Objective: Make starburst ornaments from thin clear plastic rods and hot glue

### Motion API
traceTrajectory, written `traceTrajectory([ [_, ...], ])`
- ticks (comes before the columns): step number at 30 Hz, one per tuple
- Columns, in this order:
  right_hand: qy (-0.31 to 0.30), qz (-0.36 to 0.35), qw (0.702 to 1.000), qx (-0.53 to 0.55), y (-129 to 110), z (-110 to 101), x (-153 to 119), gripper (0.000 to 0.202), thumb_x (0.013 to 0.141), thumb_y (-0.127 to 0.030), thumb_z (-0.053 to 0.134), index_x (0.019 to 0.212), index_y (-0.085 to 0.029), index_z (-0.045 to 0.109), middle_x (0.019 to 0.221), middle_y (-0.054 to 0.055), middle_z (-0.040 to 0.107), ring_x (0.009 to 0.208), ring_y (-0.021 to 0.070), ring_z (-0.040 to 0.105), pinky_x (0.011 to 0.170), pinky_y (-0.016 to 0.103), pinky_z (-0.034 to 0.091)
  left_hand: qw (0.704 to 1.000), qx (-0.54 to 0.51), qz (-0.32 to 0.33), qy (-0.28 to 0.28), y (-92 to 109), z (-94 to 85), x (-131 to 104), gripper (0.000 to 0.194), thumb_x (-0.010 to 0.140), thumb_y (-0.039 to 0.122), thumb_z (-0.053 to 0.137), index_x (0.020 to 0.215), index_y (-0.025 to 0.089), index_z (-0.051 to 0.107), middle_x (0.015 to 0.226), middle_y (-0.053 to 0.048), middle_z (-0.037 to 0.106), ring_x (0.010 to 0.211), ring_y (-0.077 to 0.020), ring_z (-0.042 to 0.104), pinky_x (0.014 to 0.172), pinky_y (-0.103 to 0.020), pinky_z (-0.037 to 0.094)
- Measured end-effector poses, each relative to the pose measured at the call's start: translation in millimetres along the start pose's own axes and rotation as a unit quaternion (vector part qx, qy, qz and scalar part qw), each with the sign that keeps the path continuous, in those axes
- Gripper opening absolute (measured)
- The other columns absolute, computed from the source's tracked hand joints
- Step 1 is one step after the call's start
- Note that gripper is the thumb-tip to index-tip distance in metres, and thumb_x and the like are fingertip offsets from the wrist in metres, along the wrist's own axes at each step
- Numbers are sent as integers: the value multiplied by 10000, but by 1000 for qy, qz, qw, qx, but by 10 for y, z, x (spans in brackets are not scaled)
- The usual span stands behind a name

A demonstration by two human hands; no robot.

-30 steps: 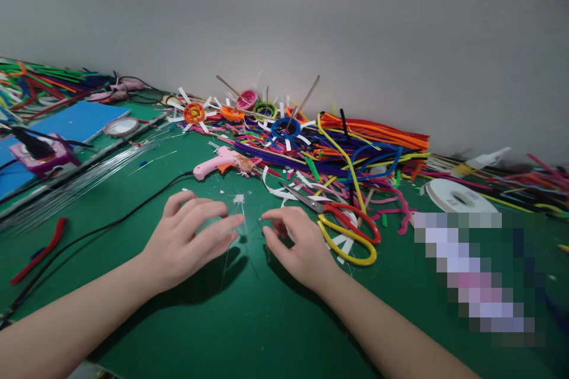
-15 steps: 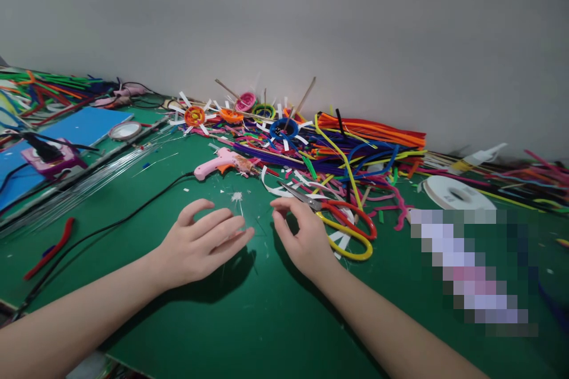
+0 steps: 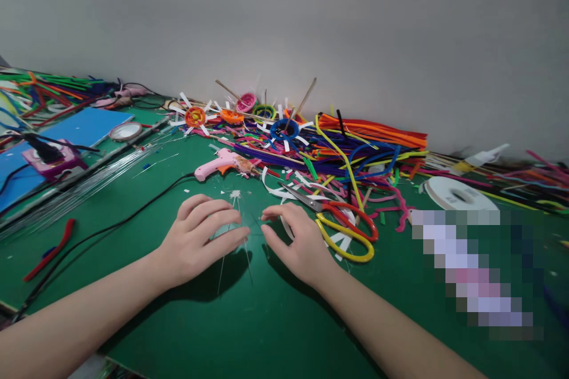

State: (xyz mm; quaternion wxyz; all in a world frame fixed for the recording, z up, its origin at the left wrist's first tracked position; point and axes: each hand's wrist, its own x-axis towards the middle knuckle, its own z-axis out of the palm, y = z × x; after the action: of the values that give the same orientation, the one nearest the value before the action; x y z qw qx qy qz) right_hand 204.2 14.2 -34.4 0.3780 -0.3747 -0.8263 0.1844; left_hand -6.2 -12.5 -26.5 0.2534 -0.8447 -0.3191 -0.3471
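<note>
A stick rises from the blue bowl near the bench's back edge. Left hand and right hand: grips loosely curled, hold unclear, closer together than before.

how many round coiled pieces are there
5 clear: yellow-centred piece leftmost, orange piece beside it, pink piece behind, green piece right of pink, blue piece nearest; another may hide behind it.

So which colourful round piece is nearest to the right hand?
The blue round piece; the pink one, green one and orange ones lie farther away.
</note>
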Motion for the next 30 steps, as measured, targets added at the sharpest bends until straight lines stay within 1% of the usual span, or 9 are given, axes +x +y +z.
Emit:
traceTrajectory([
  [3, -5, 13, 1000, -5, 6, 4, -6, 130, 852, -214, 521, 972, -193, 565, 888, 44, 663, 840, 179, 589, 773, 337, 457, 1000, -16, -7, 18, 0, 6, 7, 150, 751, 204, 721, 874, 237, 641, 845, -8, 682, 891, -181, 604, 831, -358, 443],
  [7, -13, 28, 999, -8, 12, 0, -13, 131, 860, -218, 510, 979, -203, 561, 915, 44, 667, 859, 187, 590, 778, 344, 457, 999, -40, -12, 16, -1, 2, -2, 170, 744, 209, 728, 890, 244, 647, 852, -5, 684, 888, -179, 602, 848, -371, 436],
  [12, -26, 24, 999, -8, 18, -1, -4, 133, 864, -223, 507, 986, -201, 556, 911, 48, 664, 864, 191, 592, 800, 362, 454, 999, -44, -11, 15, -4, 15, -8, 203, 718, 225, 753, 894, 240, 652, 841, -8, 689, 866, -180, 593, 846, -380, 421],
  [15, -29, 21, 999, -6, 21, 5, -6, 133, 864, -214, 508, 987, -194, 556, 901, 46, 662, 858, 186, 590, 808, 364, 452, 999, -40, -8, 12, -4, 7, -19, 215, 721, 189, 746, 908, 241, 654, 842, -7, 690, 852, -171, 592, 846, -371, 420],
  [17, -30, 24, 999, -7, 23, 10, -10, 137, 863, -216, 515, 990, -189, 559, 899, 45, 662, 861, 185, 587, 811, 363, 452, 999, -42, 6, 12, -4, -19, -35, 231, 751, 154, 710, 957, 242, 654, 853, -5, 691, 862, -163, 590, 858, -361, 420],
  [19, -30, 26, 999, -6, 25, 13, -12, 143, 862, -220, 519, 994, -186, 562, 903, 45, 662, 869, 185, 584, 814, 362, 451, 998, -48, 35, 6, -10, -58, -55, 259, 785, 118, 662, 1014, 237, 647, 869, -2, 693, 877, -151, 588, 877, -344, 421],
  [22, -28, 26, 999, -1, 28, 11, -13, 141, 862, -217, 519, 992, -185, 565, 904, 43, 664, 872, 181, 586, 817, 357, 452, 997, -48, 66, -9, -38, -108, -85, 305, 795, 77, 629, 1061, 226, 631, 891, 2, 691, 888, -139, 590, 894, -326, 422],
  [26, -23, 25, 999, -1, 29, 1, -14, 139, 858, -207, 519, 988, -190, 566, 896, 39, 668, 866, 180, 593, 811, 352, 455, 999, -17, 38, -7, -94, -125, -104, 395, 749, 115, 687, 1113, 227, 581, 893, -17, 664, 875, -164, 584, 862, -346, 449],
  [30, -19, 22, 1000, 1, 20, -9, -12, 136, 858, -202, 515, 984, -197, 566, 888, 37, 671, 848, 179, 599, 799, 350, 461, 999, 28, -32, -9, -109, -119, -63, 423, 748, 223, 706, 1123, 225, 510, 937, -45, 638, 877, -179, 596, 846, -351, 461],
])
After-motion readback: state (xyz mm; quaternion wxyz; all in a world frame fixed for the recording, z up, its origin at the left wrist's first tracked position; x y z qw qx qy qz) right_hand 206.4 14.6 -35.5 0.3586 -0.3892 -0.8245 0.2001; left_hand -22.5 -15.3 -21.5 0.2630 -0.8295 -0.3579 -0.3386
